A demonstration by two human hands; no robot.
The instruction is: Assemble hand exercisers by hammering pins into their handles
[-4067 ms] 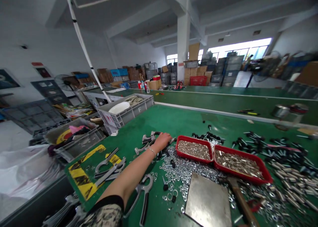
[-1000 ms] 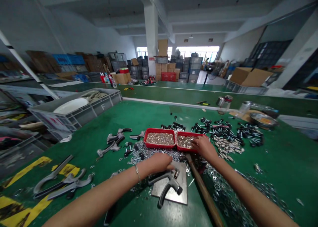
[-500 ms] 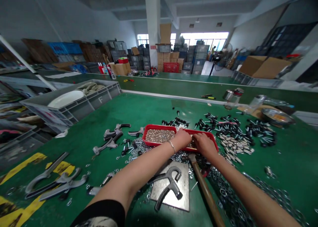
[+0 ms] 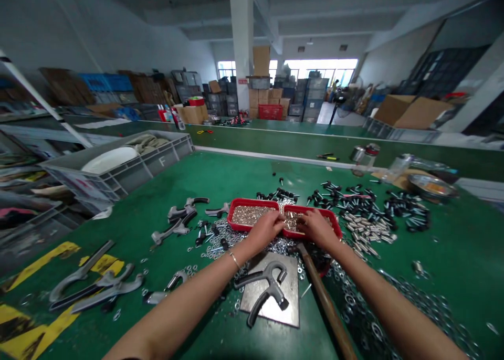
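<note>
My left hand (image 4: 266, 229), its fingers pinched together, is over the inner edges of two red trays. Whatever its fingertips hold is too small to make out. Fingers bent, my right hand (image 4: 318, 229) reaches into the right red tray (image 4: 337, 224), touching small metal pins (image 4: 291, 221); its fingertips are partly hidden. The left red tray (image 4: 233, 226) is filled with tiny metal pieces (image 4: 252, 214). Below my hands, a grey-and-black hand grip (image 4: 271, 284) lies on a metal plate (image 4: 289, 310). Beside the plate rests a hammer (image 4: 325, 299) with a wooden handle.
More grip parts (image 4: 98, 286) lie at the left. Black-headed screws (image 4: 340, 197), metal sleeves (image 4: 368, 231) and scattered washers (image 4: 417, 302) cover the right side. A grey crate (image 4: 157, 160) stands at the back left; a glass jar (image 4: 366, 160) stands at the back right.
My left hand has moved left and back out of the right tray, toward the gap between the trays. My right hand stays in the right tray, its fingers shifted slightly left.
</note>
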